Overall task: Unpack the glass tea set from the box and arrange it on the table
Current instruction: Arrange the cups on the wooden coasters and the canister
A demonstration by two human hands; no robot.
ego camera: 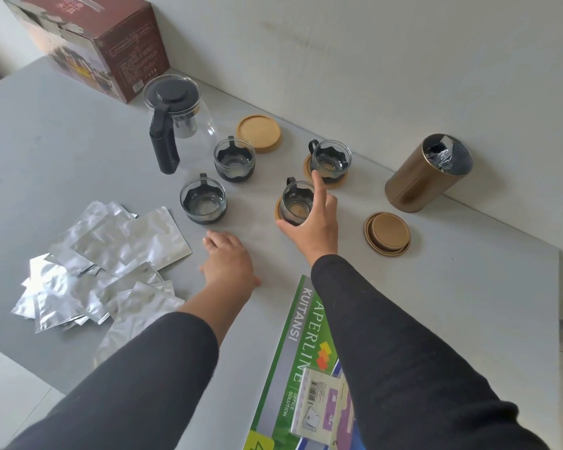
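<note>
Left to right we see foil packets (111, 258), the box (111, 43), glass teapot (176, 121) and cups on the table (62, 141). Our left hand (229, 261) rests flat, fingers relaxed; our right hand (312, 222) grips the near cup (294, 203) on its coaster, gold tin (426, 173) beyond.

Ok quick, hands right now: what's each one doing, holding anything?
Left hand: open, palm down on the table, holding nothing.
Right hand: gripping the nearest glass cup on its coaster, index finger extended.

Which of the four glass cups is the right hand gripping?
The near-right cup, standing on a wooden coaster; the right hand wraps it. The other three stand untouched.
</note>
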